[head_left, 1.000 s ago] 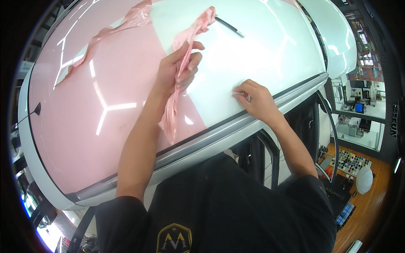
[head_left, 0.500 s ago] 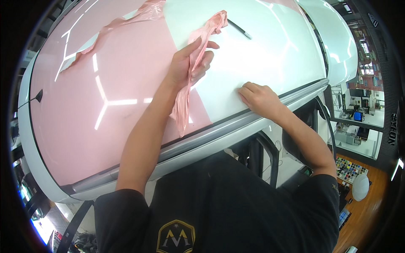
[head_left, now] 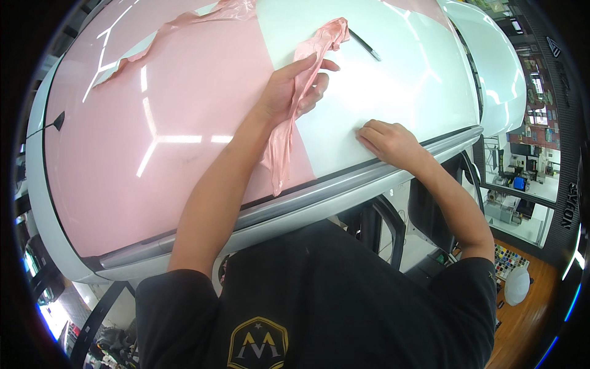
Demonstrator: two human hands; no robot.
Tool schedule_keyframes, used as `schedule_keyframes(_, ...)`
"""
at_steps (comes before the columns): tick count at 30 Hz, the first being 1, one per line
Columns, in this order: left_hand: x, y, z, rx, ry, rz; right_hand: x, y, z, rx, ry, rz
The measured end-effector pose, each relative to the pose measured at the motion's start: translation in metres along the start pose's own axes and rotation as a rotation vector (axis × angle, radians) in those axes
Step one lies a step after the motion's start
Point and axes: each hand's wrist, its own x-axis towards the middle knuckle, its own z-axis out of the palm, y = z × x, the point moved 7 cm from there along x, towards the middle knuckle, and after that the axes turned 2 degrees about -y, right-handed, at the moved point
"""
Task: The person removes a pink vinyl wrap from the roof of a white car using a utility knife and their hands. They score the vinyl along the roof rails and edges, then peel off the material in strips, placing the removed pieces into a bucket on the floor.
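A crumpled strip of pink wrap film [head_left: 283, 150] runs through my left hand [head_left: 296, 89]. My thumb presses it against the palm while the index finger sticks out to the right. The strip's top end lies over one end of a slim black pen-shaped tool [head_left: 367, 47], and its lower end hangs down to the roof rail. To the right, my right hand [head_left: 390, 144] rests on the bare white part of the car roof [head_left: 344, 123] with its fingers curled together. Whatever those fingers hold, if anything, is hidden.
Pink film [head_left: 203, 111] covers the left part of the roof, with a torn, wrinkled edge at the back. A grey roof rail [head_left: 307, 195] runs along the near side. An antenna fin [head_left: 59, 120] stands at the left. The car's door frames [head_left: 390, 227] show below.
The whole view has shifted slightly, so roof, film and both hands appear further right. Both hands keep about the same pose and place on the roof.
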Motion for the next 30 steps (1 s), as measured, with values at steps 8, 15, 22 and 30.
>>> schedule_keyframes(8,0.000,0.000,0.000,0.027,0.052,-0.004,0.002,0.002,-0.003,0.057,0.032,0.085)
schedule_keyframes(15,0.000,0.000,0.000,0.048,0.040,0.008,0.003,0.008,0.001,0.272,-0.007,0.249)
schedule_keyframes(22,0.002,-0.004,-0.002,0.069,0.072,-0.019,0.011,0.017,0.009,0.370,-0.070,0.245)
schedule_keyframes(30,0.001,-0.002,-0.001,0.071,0.062,-0.009,0.010,0.016,0.017,0.254,-0.060,0.239)
